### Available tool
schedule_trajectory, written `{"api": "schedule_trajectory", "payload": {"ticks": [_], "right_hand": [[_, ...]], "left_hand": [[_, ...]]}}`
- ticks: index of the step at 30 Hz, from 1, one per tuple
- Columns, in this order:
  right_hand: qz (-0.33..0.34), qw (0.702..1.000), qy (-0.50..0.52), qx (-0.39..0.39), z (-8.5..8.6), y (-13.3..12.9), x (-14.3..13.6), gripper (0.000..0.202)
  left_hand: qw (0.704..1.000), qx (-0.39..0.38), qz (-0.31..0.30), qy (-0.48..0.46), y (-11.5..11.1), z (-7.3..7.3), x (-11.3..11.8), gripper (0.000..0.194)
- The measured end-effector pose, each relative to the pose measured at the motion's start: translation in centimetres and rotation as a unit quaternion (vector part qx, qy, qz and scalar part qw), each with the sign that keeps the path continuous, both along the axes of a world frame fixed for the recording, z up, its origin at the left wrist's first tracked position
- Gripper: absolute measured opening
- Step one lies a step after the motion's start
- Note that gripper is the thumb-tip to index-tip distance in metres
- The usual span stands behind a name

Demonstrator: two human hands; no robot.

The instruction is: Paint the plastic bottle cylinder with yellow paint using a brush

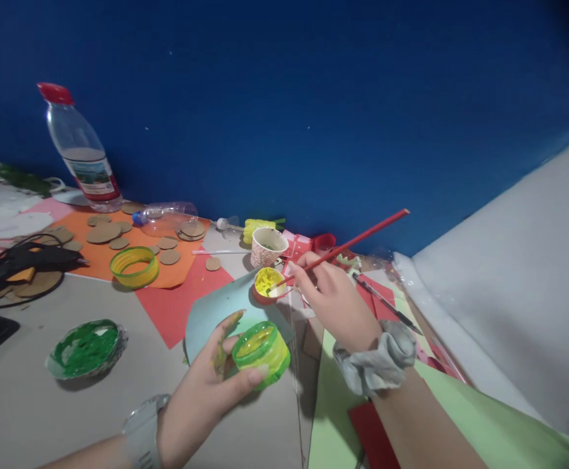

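Yellow-green, the ring (277, 355) looks mostly painted, grasped by the left hand (201, 394), lower centre; the right hand (343, 303) pinches a brush (357, 242) dipped in the cup (263, 299).

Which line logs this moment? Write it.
left hand: holds green-yellow painted piece | right hand: holds red brush, tip in yellow paint | nearby: green paint

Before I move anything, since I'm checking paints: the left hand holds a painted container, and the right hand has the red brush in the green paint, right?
No: the head view shows the right hand has the red brush in the yellow paint. The left hand does hold a painted container.
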State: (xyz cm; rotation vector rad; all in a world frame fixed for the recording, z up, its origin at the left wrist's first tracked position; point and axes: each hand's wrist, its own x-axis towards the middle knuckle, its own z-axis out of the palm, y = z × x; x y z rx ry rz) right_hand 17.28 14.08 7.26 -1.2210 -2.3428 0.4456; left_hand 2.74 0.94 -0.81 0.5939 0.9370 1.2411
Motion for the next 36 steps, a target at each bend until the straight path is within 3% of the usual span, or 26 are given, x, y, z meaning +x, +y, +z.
{"api": "schedule_trajectory", "payload": {"ticks": [20,29,36], "right_hand": [[-0.016,0.999,-0.041,0.010,0.35,-0.42,-0.40,0.027],[0.006,0.999,-0.043,0.002,0.46,-0.43,-0.32,0.026],[0.016,1.000,-0.015,-0.011,0.45,-0.43,-0.29,0.025]], "left_hand": [[1.000,0.006,-0.002,0.001,-0.11,-0.16,0.03,0.081],[0.972,0.059,-0.086,0.213,-0.09,0.02,0.15,0.062],[0.970,0.063,-0.082,0.219,0.05,-0.17,0.20,0.058]]}}
